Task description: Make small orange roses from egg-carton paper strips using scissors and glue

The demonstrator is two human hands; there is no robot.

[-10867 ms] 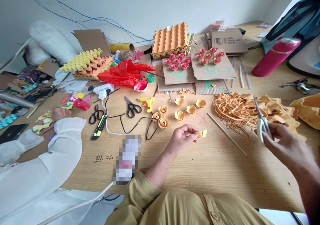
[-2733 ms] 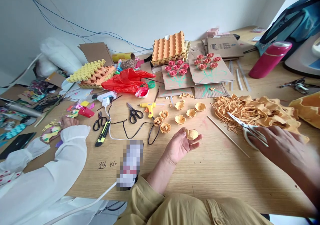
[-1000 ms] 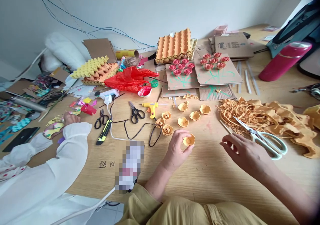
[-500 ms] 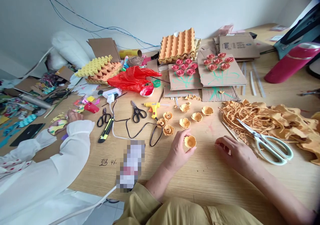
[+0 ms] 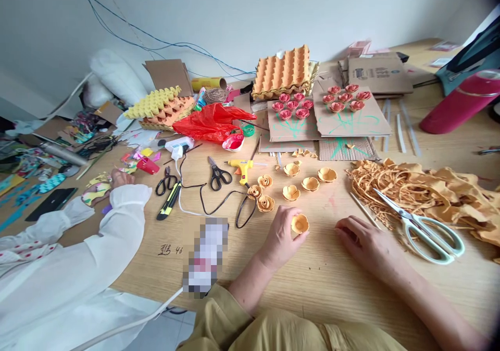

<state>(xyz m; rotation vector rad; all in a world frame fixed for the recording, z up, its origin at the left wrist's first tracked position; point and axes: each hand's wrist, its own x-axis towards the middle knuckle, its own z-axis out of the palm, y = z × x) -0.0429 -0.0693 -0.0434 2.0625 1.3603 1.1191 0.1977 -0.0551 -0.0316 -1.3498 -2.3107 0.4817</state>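
Observation:
My left hand grips a small orange egg-carton flower cup between thumb and fingers, its hollow facing up. Resting on the table to the right, my right hand has its fingers curled and pressed together; whatever they may hold is hidden. Beyond my left hand lie several open petal cups. Several fuller rolled roses sit to their left, beside a yellow glue gun. White-handled scissors lie right of my right hand, partly over a heap of orange carton scraps. A thin stick lies by the scraps.
Cardboard panels with red flowers stand behind, near stacked egg trays. A red bag, black scissors, a utility knife and a power strip lie leftward. A co-worker's sleeve is far left; a pink bottle is at right.
The view has shifted slightly, so the table things appear a little further right. My left hand still holds the flower cup. My right hand stays on the table, fingers slightly more closed.

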